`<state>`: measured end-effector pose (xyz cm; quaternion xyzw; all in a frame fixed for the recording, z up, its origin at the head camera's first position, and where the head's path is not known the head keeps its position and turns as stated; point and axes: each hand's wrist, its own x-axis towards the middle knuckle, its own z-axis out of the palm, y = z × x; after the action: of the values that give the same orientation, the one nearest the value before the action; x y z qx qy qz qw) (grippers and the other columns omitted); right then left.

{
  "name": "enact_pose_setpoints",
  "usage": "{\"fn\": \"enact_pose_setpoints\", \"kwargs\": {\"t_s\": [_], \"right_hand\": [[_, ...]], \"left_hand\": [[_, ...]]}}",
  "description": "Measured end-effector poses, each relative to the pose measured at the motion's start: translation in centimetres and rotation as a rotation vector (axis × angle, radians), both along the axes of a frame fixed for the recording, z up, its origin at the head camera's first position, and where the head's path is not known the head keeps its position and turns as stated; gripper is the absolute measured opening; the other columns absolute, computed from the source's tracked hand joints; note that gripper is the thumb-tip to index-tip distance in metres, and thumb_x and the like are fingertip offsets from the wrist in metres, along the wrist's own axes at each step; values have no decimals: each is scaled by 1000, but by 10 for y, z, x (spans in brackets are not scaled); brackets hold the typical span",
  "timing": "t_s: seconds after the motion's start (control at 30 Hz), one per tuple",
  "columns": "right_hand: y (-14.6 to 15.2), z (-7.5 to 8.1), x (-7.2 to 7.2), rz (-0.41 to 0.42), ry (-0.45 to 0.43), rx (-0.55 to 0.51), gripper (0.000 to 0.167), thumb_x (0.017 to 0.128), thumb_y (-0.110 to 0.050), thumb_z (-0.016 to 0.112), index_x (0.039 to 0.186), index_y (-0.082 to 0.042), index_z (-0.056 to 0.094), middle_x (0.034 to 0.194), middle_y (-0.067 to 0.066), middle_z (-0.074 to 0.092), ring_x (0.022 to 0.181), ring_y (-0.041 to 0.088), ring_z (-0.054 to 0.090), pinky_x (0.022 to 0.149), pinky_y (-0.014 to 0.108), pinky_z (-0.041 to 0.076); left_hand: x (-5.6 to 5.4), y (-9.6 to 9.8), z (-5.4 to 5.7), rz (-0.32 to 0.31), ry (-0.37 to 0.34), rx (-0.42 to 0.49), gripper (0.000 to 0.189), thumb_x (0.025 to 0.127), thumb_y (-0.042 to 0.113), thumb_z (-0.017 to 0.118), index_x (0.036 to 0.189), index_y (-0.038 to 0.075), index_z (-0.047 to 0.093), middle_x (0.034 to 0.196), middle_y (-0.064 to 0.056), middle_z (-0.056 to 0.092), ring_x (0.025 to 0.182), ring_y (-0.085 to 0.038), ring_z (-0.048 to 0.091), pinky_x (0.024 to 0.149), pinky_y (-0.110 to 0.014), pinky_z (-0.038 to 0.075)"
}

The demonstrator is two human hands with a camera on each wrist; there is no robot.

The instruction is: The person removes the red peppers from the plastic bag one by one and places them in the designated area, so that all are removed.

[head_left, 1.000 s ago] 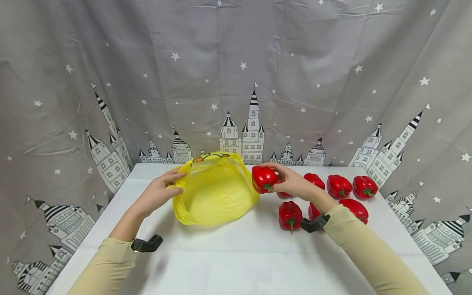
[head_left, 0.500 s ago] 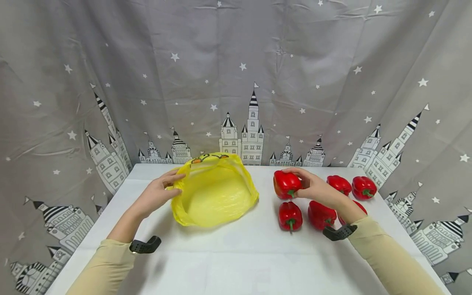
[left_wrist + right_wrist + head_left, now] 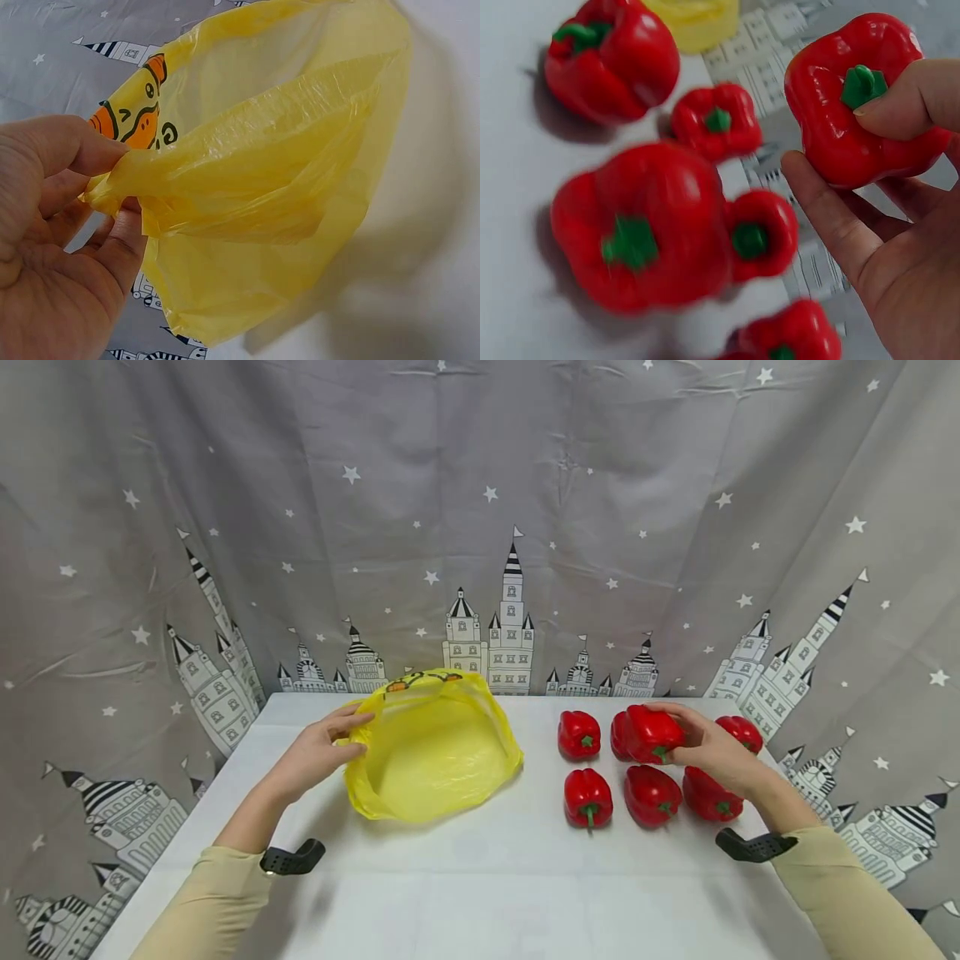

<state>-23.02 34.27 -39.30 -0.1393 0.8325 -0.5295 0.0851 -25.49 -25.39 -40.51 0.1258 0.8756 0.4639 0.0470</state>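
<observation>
My left hand [image 3: 318, 756] pinches the rim of a yellow plastic bag [image 3: 442, 760] at its left side. The bag's mouth gapes toward me, and a printed cartoon face [image 3: 142, 112] shows on it in the left wrist view. My right hand [image 3: 712, 747] grips a shiny red bell pepper [image 3: 654, 733] above the right part of the table. In the right wrist view my thumb lies by this pepper's green stem [image 3: 864, 84]. Behind it another pepper [image 3: 619, 737] is partly hidden. Several more bell peppers [image 3: 588, 797] lie around it on the table.
A white cloth covers the table [image 3: 450, 893]. Behind it hangs a grey curtain [image 3: 420, 460] printed with stars and castles. One pepper [image 3: 738, 731] lies farthest right, partly behind my right hand. Each wrist wears a black band [image 3: 292, 858].
My right hand has carried the bell pepper rightward, from beside the bag's opening to over the other peppers. My left hand and the bag have stayed nearly in place.
</observation>
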Motion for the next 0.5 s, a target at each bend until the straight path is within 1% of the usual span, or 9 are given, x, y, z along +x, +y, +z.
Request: {"fn": "enact_pose_setpoints", "kwargs": {"t_s": [0.13, 0.27, 0.4, 0.5], "right_hand": [[24, 1, 10, -56, 29, 35, 80, 87, -5, 73, 157, -18, 36, 149, 19, 43, 132, 40, 42, 92, 53, 55], [49, 0, 18, -68, 37, 31, 77, 91, -4, 68, 158, -19, 34, 148, 15, 43, 127, 28, 46, 93, 51, 54], [73, -2, 25, -85, 42, 43, 76, 93, -5, 67, 159, -20, 33, 143, 5, 46, 121, 14, 51, 90, 42, 57], [89, -5, 30, -115, 39, 54, 75, 94, -6, 67, 160, -20, 33, 140, -4, 47, 116, 8, 54, 87, 39, 58]], "left_hand": [[0, 0, 1, -3, -7, 2, 58, 98, 14, 65, 151, 2, 48, 168, -12, 21, 145, -44, 33, 108, -56, 43], [0, 0, 1, -6, -3, -3, 58, 98, 14, 64, 152, 2, 48, 168, -12, 21, 145, -45, 32, 108, -56, 43], [0, 1, 2, -9, -1, -6, 58, 98, 14, 64, 152, 1, 47, 168, -13, 21, 146, -45, 32, 109, -57, 42], [0, 1, 2, -15, -1, -7, 57, 98, 13, 64, 152, 1, 47, 168, -14, 21, 146, -46, 30, 110, -58, 41]]}}
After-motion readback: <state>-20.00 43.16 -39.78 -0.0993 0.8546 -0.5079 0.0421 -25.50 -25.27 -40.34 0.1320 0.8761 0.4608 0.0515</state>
